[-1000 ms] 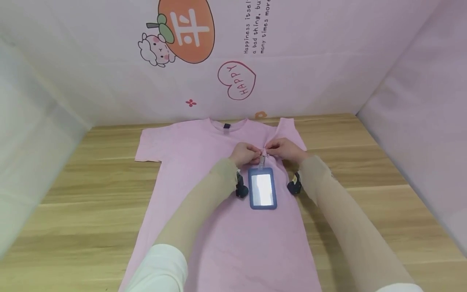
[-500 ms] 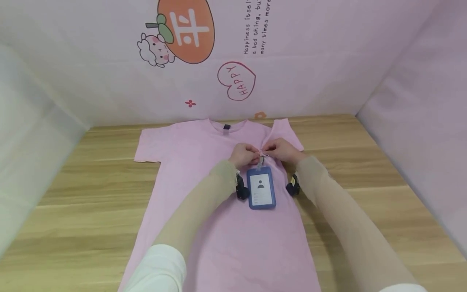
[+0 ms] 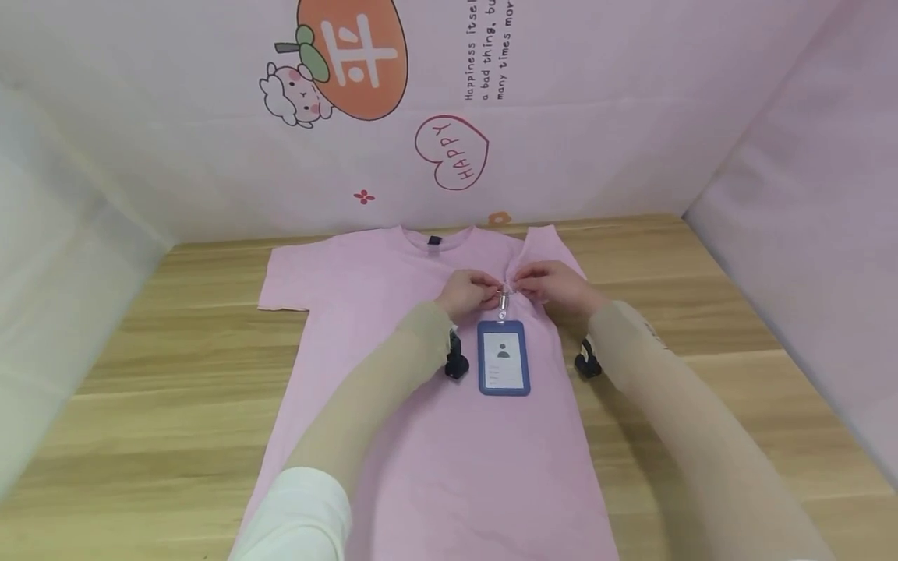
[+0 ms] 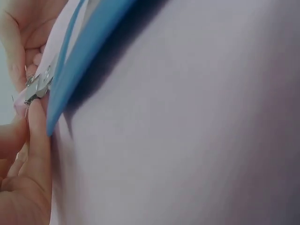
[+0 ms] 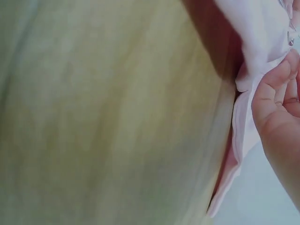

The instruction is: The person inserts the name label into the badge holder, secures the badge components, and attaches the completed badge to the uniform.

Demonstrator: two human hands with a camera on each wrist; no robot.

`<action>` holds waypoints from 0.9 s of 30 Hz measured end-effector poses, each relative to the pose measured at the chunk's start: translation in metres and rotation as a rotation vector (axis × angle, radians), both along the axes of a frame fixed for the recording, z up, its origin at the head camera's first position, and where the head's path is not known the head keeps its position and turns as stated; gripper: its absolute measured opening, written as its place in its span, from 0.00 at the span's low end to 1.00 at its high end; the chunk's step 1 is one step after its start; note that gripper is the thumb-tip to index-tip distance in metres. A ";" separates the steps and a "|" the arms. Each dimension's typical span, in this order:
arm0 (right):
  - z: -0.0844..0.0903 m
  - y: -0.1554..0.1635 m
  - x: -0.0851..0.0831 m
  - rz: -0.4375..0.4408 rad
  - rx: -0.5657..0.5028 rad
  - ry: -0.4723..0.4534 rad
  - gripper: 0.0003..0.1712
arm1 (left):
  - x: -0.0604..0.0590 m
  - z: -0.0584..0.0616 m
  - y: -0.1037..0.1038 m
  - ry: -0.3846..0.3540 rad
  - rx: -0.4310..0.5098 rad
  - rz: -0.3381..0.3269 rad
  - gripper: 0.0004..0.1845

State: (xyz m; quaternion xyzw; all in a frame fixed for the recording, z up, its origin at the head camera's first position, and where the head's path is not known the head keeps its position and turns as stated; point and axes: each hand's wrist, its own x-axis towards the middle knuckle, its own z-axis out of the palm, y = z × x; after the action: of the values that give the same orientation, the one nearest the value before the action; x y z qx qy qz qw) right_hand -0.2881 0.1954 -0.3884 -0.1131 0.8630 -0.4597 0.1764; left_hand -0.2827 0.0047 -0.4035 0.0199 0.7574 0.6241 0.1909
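— Where are your hands just now?

— Both up at the chest of the pink T-shirt (image 3: 393, 312), which lies flat on the wooden worktop (image 3: 140, 374) with its collar toward twelve o'clock. My left hand (image 3: 468, 294) and my right hand (image 3: 554, 287) meet at the small metal clip (image 3: 502, 300).

— Are the fingers grasping anything?

— Yes. My left fingers (image 4: 35, 126) are curled in and pinch the clip; the left wrist view shows its metal jaws right at my fingertip. My right fingers (image 5: 272, 91) pinch a raised fold of the shirt's fabric just beside the clip, at its three o'clock side.

— And the badge?

— The blue ID badge holder (image 3: 503, 358) hangs from the clip toward six o'clock, lying face up on the shirt between my two forearms. Its card shows a small grey figure and lines of print.

— Anything else about?

— The shirt's right sleeve (image 3: 550, 245) is bunched upward at one o'clock. Behind, the pink wall carries a heart reading HAPPY (image 3: 452, 152).
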 end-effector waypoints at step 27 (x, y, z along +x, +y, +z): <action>-0.003 -0.014 0.006 -0.136 -0.268 -0.141 0.16 | 0.000 0.013 -0.007 0.112 -0.012 -0.014 0.13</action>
State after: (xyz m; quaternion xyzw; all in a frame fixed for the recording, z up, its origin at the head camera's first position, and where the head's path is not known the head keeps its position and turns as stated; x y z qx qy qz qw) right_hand -0.2823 0.1816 -0.3910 -0.0445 0.7851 -0.5883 0.1884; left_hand -0.2828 -0.0024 -0.3907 0.0590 0.7704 0.6162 0.1525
